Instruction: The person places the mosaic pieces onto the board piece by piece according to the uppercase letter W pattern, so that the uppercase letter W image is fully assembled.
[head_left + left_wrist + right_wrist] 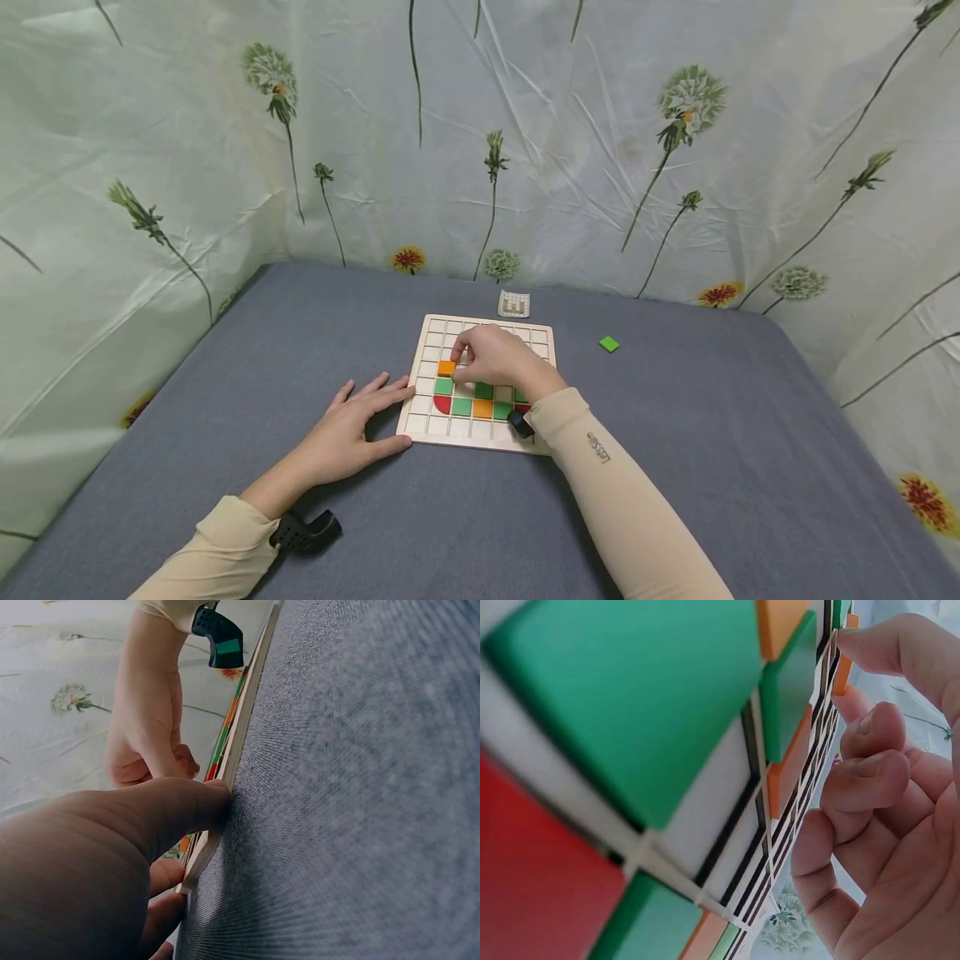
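A square wooden grid board (450, 427) lies on the table, with green, red and orange tiles in some of its cells. Over its left part, my right hand (498, 358) pinches an orange square tile (447, 368) between thumb and index finger. The right wrist view shows that orange tile (844, 669) between the two fingertips, its other fingers curled. My left hand (341, 437) lies spread at the board's left side, fingertips on the edge. In the left wrist view the left thumb (199, 802) touches the board's edge near the corner.
Behind the board lies a small patterned card (513, 304). A loose green tile (609, 344) is to the right on the grey tablecloth (712, 417). A flower-printed curtain (585, 150) hangs behind the table and along its sides.
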The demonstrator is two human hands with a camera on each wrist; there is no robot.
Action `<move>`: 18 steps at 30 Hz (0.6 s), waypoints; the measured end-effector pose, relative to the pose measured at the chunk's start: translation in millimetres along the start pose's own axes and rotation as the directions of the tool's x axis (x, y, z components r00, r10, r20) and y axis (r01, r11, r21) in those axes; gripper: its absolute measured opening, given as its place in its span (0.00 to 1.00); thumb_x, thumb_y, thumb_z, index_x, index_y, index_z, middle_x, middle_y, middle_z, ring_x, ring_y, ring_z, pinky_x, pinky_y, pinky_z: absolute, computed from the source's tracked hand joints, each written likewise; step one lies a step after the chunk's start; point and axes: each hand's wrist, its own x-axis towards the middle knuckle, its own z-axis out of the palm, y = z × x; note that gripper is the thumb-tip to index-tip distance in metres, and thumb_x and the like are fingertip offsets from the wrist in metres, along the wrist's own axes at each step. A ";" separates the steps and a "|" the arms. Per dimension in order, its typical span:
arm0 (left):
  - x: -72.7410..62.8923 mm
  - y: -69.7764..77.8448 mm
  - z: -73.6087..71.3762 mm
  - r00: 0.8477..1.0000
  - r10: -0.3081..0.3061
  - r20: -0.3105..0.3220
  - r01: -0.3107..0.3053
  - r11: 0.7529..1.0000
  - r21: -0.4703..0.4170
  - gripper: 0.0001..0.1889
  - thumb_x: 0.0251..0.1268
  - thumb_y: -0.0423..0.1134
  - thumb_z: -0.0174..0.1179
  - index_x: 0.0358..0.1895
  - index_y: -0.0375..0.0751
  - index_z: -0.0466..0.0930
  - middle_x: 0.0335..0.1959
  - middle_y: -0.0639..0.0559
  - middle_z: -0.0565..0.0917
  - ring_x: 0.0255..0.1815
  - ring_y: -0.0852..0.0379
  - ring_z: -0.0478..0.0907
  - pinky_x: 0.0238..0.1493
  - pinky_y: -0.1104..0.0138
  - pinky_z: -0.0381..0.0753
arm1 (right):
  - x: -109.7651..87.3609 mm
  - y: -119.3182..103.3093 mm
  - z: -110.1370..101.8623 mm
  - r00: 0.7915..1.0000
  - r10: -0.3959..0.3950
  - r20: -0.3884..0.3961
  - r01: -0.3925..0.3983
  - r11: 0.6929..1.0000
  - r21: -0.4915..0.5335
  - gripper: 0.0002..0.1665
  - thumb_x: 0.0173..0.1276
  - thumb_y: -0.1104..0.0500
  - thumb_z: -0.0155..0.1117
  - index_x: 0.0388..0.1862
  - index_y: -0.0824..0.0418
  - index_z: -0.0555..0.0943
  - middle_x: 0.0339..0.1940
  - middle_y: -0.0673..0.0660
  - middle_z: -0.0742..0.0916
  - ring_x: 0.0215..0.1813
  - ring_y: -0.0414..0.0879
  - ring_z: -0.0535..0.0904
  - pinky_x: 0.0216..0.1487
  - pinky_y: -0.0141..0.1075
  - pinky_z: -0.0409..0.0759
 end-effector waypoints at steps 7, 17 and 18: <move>-0.4 0.3 0.0 1.000 -0.004 0.000 0.004 1.000 -0.005 0.35 0.67 0.49 0.76 0.76 0.49 0.78 0.81 0.46 0.74 0.87 0.34 0.60 0.81 0.27 0.42 | 1.6 -0.4 -3.4 1.000 0.004 0.027 -0.004 1.000 -0.012 0.08 0.66 0.56 0.74 0.44 0.53 0.87 0.27 0.50 0.83 0.29 0.41 0.75 0.34 0.33 0.73; 0.4 -1.4 0.5 1.000 0.001 -0.002 -0.001 1.000 0.004 0.35 0.67 0.50 0.76 0.76 0.50 0.78 0.81 0.46 0.74 0.87 0.35 0.60 0.81 0.27 0.43 | 6.3 -2.7 -9.6 0.996 0.015 0.085 -0.013 1.000 -0.027 0.08 0.69 0.55 0.77 0.44 0.54 0.88 0.27 0.50 0.83 0.28 0.40 0.75 0.35 0.32 0.74; 0.6 -1.6 0.6 1.000 0.001 -0.001 -0.001 1.000 0.005 0.35 0.67 0.50 0.76 0.76 0.50 0.78 0.81 0.47 0.74 0.87 0.35 0.60 0.81 0.27 0.43 | 6.6 -3.0 -10.4 0.996 0.014 0.089 -0.012 0.999 -0.031 0.08 0.69 0.55 0.77 0.44 0.54 0.89 0.27 0.50 0.82 0.28 0.40 0.74 0.35 0.32 0.74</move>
